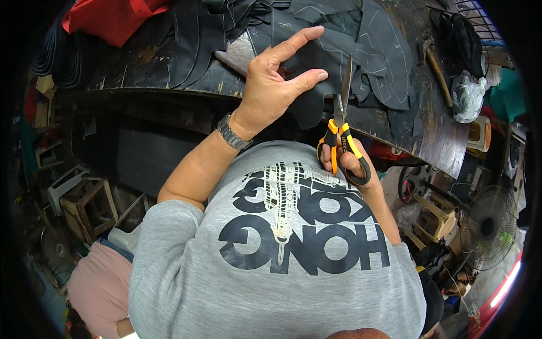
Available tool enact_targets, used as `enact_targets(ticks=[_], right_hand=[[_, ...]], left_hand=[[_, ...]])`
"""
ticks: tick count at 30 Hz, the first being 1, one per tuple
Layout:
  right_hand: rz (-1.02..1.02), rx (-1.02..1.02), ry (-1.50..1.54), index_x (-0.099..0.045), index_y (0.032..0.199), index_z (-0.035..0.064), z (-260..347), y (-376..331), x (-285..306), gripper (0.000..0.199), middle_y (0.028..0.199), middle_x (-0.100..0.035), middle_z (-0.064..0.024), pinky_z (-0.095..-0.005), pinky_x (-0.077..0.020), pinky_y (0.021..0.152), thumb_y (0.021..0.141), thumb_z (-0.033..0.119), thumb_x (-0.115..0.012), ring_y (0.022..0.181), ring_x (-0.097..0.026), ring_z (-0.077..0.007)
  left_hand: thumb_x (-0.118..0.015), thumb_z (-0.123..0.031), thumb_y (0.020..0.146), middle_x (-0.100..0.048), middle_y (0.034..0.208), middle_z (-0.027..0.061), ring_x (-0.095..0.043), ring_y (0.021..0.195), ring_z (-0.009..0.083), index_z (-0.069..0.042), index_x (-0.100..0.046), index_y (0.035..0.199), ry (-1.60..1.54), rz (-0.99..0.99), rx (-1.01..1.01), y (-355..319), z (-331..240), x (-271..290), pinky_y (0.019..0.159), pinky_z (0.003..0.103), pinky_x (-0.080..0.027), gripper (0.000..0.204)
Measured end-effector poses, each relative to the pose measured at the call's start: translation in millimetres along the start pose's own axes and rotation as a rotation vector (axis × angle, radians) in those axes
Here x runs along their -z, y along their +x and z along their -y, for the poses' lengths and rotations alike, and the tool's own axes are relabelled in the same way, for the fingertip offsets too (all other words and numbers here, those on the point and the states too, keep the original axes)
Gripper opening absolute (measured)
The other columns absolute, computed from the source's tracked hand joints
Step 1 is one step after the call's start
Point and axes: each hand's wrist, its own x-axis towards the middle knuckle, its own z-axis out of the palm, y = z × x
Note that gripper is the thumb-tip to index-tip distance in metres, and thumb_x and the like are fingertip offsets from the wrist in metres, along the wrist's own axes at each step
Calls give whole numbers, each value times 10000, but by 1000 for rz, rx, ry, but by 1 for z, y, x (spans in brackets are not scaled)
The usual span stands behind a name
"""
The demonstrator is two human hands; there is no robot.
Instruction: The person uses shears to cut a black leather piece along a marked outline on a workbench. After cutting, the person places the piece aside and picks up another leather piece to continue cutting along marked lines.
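Observation:
Above the dark sheet material on the bench, my left hand is raised, its thumb and index finger spread apart with nothing between them. My right hand grips scissors with yellow and black handles, close to my shirt front. Their blades point away from me across the near edge of a black sheet that looks like leather. The blades look nearly closed. A marked black piece with pale drawn outlines lies to the right of the blades.
Red cloth and stacked dark sheets lie on the worn bench. A wooden-handled hammer and clear plastic bag are at right. Beyond stand a fan and stools. Someone in pink is at lower left.

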Motion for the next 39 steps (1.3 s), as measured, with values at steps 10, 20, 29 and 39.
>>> enact_targets(ticks=[10,20,29,39], right_hand=[[51,34,-17,-604,880,34,8,5,5,760,729,-581,-18,-214,-445,610,632,743,-720,663,-567,-105],[51,79,-100,-596,892,34,5,8,4,711,746,-586,-26,-234,-444,627,688,706,-706,680,-561,-107],[51,42,-39,-609,890,38,6,8,3,710,738,-583,-13,-230,-437,627,664,700,-727,690,-564,-107],[25,43,-10,-603,835,43,-2,8,2,729,699,-555,-2,-185,-408,580,632,729,-741,617,-525,-67]], left_hand=[[-780,-66,779,-611,1286,120,-640,1070,157,-42,-573,1308,-79,32,39,8,3,6,896,244,-519,568],[-789,-91,770,-607,1294,137,-618,1130,190,-28,-568,1311,18,27,12,7,6,8,957,260,-479,588],[-793,-105,765,-608,1295,133,-585,1179,200,-32,-566,1315,8,37,21,5,6,8,1015,283,-431,600],[-788,-85,767,-611,1303,80,-598,1119,134,-59,-563,1329,53,-1,40,-1,1,7,915,235,-470,605]])
